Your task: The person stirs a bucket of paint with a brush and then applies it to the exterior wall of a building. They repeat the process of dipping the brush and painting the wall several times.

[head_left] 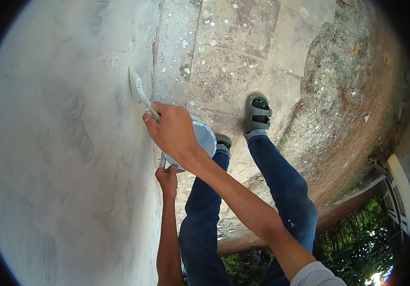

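My right hand is closed around the handle of a paintbrush caked in white, its head against the whitish, streaky wall. Below and partly behind that hand is a paint bucket, with pale paint coating its inside and blue-white smears along the rim. My left hand grips the bucket at its near side, thumb at the rim, close beside the wall. My right forearm crosses over the bucket and hides part of it.
A paint-spotted paved strip runs along the wall's foot, with rough, cracked ground beyond it. My sandalled foot stands on the paving. Green plants and a pale slatted object appear at lower right.
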A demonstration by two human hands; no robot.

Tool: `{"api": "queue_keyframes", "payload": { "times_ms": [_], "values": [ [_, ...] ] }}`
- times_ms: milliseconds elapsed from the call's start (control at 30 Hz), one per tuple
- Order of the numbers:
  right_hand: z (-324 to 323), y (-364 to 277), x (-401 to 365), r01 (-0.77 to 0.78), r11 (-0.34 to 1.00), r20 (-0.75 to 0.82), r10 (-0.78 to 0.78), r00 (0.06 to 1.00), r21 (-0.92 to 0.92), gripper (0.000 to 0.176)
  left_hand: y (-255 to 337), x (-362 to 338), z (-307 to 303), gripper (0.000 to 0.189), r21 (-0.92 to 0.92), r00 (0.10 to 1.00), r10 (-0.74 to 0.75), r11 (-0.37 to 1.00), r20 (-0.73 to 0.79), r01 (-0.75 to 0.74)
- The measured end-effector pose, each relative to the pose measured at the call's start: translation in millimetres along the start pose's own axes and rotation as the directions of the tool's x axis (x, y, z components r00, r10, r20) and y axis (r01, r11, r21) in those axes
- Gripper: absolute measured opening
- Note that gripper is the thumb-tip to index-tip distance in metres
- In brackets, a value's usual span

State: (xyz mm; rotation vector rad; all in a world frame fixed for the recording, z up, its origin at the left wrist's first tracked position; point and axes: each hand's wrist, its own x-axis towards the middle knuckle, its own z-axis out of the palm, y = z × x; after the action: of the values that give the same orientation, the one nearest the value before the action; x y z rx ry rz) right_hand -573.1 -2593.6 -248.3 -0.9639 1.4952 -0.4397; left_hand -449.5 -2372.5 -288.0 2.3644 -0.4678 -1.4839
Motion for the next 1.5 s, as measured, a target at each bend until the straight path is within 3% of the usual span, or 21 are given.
{"api": "queue_keyframes", "payload": {
  "times_ms": [33,100,167,333,400,433,533,667,800,933,1000,1033,1100,1167,1200,1233,1333,1500],
  "values": [
    [-11,1,-7,-0.041,0.999,0.003,0.041,0.999,0.023,0.028,0,0,2,0.017,-0.001,1.0,0.0,1.0,-0.001,0.0],
    [-14,5,-6,-0.082,0.995,0.009,0.081,0.997,0.048,0.028,-1,2,6,0.015,-0.249,0.998,0.06,0.967,0.012,-0.055],
    [-7,20,11,-0.106,0.994,-0.124,0.104,0.987,-0.004,0.028,-2,1,7,0.016,-0.235,0.997,0.069,0.97,0.017,-0.063],
    [33,7,19,-0.054,0.998,-0.152,0.059,0.987,0.035,0.027,4,0,4,0.021,-0.171,0.998,0.036,0.985,0.048,-0.028],
    [39,-14,-10,-0.004,1.0,-0.118,0.007,0.993,0.022,0.026,1,-5,3,0.031,0.27,0.948,0.318,0.911,0.018,-0.31],
    [37,-23,-25,0.012,0.999,-0.099,-0.009,0.995,0.033,0.027,3,-7,6,0.031,0.266,0.948,0.319,0.912,0.022,-0.313],
    [15,-38,-70,0.017,0.998,-0.01,-0.016,1.0,0.053,0.028,17,-13,10,0.03,0.302,0.969,0.246,0.925,-0.011,-0.231],
    [-6,-30,-66,-0.082,0.996,-0.08,0.083,0.993,0.023,0.021,40,-27,14,0.028,0.346,0.987,0.144,0.932,-0.076,-0.109],
    [18,-33,-47,-0.051,0.998,-0.129,0.054,0.99,0.031,0.022,61,-39,19,0.027,0.383,0.99,0.045,0.924,-0.135,0.01],
    [21,-69,-75,-0.011,1.0,-0.03,0.012,0.999,0.008,0.029,53,-40,15,0.025,0.407,0.982,-0.031,0.907,-0.184,0.104],
    [7,-79,-97,-0.007,1.0,0.025,0.007,1.0,0.008,0.029,12,-27,-1,0.028,0.416,0.963,0.27,0.877,-0.008,-0.242],
    [-5,-78,-107,-0.016,0.999,0.022,0.017,1.0,-0.033,0.03,19,-30,2,0.028,0.415,0.962,0.271,0.876,-0.009,-0.244],
    [-27,-65,-115,-0.009,1.0,-0.057,0.009,0.998,-0.002,0.031,37,-40,11,0.028,0.209,0.958,0.283,0.941,-0.055,-0.266],
    [-63,-53,-108,-0.14,0.981,0.047,0.135,0.99,0.135,0.029,54,-46,18,0.028,-0.009,0.952,0.286,0.957,-0.105,-0.288],
    [-78,-39,-106,-0.152,0.972,0.035,0.148,0.988,0.18,0.028,43,-37,13,0.025,0.0,0.993,0.102,0.995,-0.06,-0.103],
    [-88,-14,-104,-0.082,0.977,-0.03,0.09,0.996,0.198,0.03,43,-34,12,0.025,-0.007,0.993,0.104,0.994,-0.061,-0.105],
    [-157,-11,-102,-0.295,0.954,0.159,0.283,0.946,0.057,0.03,58,-37,15,0.02,-0.141,0.997,0.075,0.987,0.016,-0.072],
    [-198,8,-130,-0.229,0.97,0.109,0.237,0.965,-0.079,0.031,89,-49,27,0.022,-0.185,0.996,0.085,0.979,-0.033,-0.09]
  ]
}}
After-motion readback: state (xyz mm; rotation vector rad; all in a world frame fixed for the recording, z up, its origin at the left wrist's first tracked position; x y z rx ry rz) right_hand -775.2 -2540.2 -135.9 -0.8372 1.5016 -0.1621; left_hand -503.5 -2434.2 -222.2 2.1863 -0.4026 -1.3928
